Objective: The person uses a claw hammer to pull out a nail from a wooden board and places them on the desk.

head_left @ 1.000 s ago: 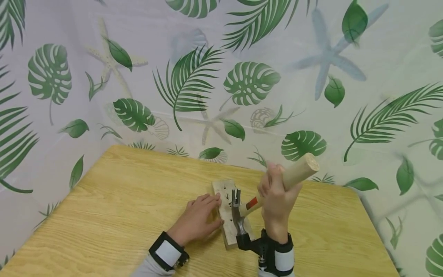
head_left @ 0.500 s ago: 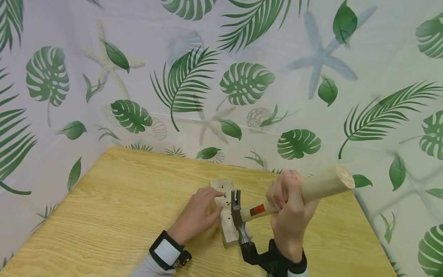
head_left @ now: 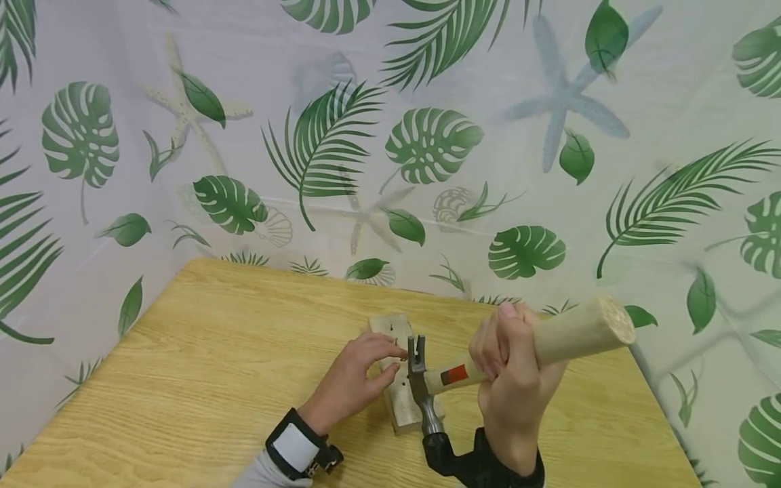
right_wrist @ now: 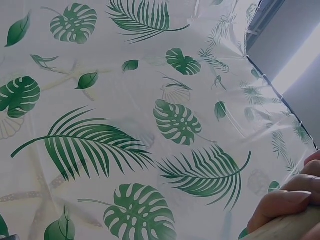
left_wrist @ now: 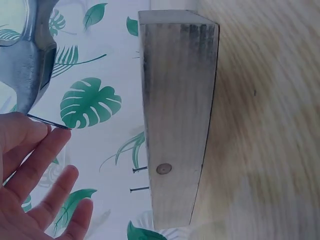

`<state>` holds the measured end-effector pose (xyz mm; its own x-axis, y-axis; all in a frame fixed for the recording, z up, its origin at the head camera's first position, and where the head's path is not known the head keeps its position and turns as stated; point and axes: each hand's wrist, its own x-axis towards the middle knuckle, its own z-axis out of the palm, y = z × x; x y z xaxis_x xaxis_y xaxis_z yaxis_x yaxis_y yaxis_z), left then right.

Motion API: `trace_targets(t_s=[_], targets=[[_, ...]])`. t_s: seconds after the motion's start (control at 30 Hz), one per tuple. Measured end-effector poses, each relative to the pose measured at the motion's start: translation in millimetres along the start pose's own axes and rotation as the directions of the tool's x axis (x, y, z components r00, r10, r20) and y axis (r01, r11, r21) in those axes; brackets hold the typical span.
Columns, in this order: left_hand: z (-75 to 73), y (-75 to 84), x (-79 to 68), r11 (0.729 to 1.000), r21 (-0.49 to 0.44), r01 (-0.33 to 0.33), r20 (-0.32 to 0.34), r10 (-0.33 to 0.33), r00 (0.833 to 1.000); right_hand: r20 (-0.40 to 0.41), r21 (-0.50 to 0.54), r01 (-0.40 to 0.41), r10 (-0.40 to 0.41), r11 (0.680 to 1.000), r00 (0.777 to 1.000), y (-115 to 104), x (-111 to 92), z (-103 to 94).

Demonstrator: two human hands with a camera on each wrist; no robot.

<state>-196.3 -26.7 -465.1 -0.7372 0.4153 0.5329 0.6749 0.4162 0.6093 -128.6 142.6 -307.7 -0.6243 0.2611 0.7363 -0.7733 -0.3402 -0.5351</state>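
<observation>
My right hand point(head_left: 512, 386) grips the thick wooden handle of a claw hammer point(head_left: 419, 386). Its metal head stands over a wooden block point(head_left: 403, 407), claw pointing away. In the left wrist view a thin nail point(left_wrist: 49, 121) sticks out from the hammer head point(left_wrist: 27, 65), apart from the block. Reaching in from the left, my left hand point(head_left: 354, 373) has its index fingertip at that nail and the thumb close by, other fingers loosely spread. Several nails point(left_wrist: 140, 189) stand in the block's far part. The right wrist view shows fingers point(right_wrist: 280, 205) curled over the handle point(right_wrist: 295, 225).
The block lies on a wood-grain table point(head_left: 232, 339). Behind the table hangs a white sheet point(head_left: 256, 41) printed with leaves and starfish. Both wrists wear black straps; the left one point(head_left: 295, 444) has a white patch.
My left hand has moved from the block's left edge over its top to the nail by the claw. My right hand has swung the handle end rightward and toward me, with the head staying over the block.
</observation>
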Motion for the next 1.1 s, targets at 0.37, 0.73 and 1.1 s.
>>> trace_targets(t_s=[0.37, 0.73, 1.1], targets=[[2.2, 2.0, 3.2, 0.999, 0.035, 0.011, -0.034, -0.01, 0.999, 0.04, 0.029, 0.016, -0.018, 0.999, 0.999, -3, 2, 1.6], [-9.8, 2.4, 8.5, 0.999, 0.043, -0.024, -0.15, 0.031, 0.988, 0.093, 0.036, -0.025, 0.021, 0.999, 0.995, -5, 1, 3.7], [-25.5, -7.2, 2.9, 0.976, 0.082, 0.202, -0.213, -0.181, 0.96, 0.099, 0.014, -0.03, 0.029, 0.999, 0.995, -5, -1, 0.9]])
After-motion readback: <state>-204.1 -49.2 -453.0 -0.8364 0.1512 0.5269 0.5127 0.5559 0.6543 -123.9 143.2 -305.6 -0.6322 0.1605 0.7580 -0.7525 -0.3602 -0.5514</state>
